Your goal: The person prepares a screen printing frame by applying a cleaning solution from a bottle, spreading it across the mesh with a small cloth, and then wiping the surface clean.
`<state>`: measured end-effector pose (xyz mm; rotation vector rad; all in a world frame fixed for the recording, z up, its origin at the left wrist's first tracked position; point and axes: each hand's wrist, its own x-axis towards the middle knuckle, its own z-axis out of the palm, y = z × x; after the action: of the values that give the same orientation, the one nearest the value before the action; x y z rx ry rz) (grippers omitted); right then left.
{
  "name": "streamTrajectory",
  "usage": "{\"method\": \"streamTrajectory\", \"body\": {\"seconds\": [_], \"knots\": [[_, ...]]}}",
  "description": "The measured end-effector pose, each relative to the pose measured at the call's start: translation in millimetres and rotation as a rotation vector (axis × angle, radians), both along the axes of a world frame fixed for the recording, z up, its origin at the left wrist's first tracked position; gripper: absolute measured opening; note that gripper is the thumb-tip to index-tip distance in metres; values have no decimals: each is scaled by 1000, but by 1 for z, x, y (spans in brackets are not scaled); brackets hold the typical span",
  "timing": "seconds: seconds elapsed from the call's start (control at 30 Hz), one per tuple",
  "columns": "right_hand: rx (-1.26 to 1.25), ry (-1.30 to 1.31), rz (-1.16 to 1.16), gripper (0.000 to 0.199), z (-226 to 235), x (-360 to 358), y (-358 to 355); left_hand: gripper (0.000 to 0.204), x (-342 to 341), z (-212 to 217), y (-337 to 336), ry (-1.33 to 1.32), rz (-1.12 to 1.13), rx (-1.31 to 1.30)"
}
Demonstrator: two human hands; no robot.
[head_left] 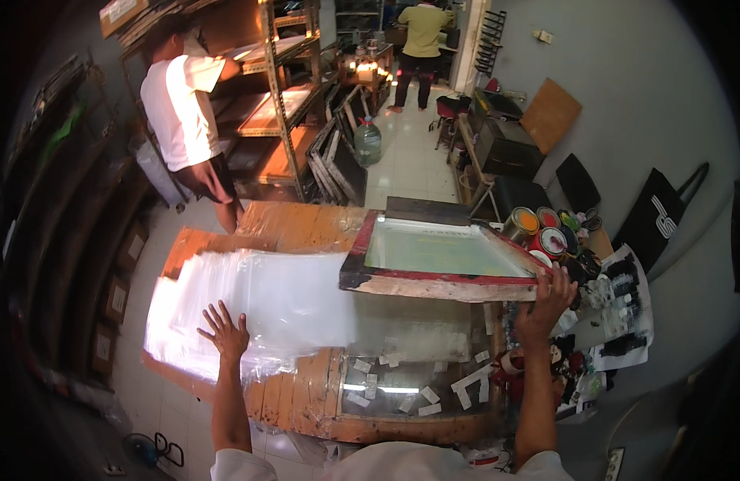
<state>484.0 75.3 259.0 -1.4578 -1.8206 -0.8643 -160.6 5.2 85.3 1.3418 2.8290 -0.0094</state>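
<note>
My left hand [227,333] is spread, palm down, over a stack of thin see-through plastic sheets [302,293] on the wooden table [294,397]. Whether it presses on them or hovers I cannot tell. With my right hand [548,306] I grip the near right corner of a screen printing frame [442,287]. The frame has worn wooden sides with red edging and a pale green mesh. It sits tilted, its near side raised above the table. Below it lies a glass panel [386,401] with several strips of white tape.
Open paint cans [524,223] and stained rags crowd the right side. A person in a white shirt [181,112] stands at shelves [278,112] on the far left. Another in a yellow shirt [422,32] is at the back. More frames [338,160] lean near a water bottle [368,143].
</note>
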Motion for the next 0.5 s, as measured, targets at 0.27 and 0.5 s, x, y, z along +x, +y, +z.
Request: {"method": "streamTrajectory", "body": {"seconds": [0.27, 0.5], "knots": [[-41, 171, 103, 60, -3, 4, -1, 83, 86, 34, 20, 34, -50, 319], [-108, 220, 104, 56, -25, 5, -37, 72, 306, 119, -21, -1476, -463, 567]]}}
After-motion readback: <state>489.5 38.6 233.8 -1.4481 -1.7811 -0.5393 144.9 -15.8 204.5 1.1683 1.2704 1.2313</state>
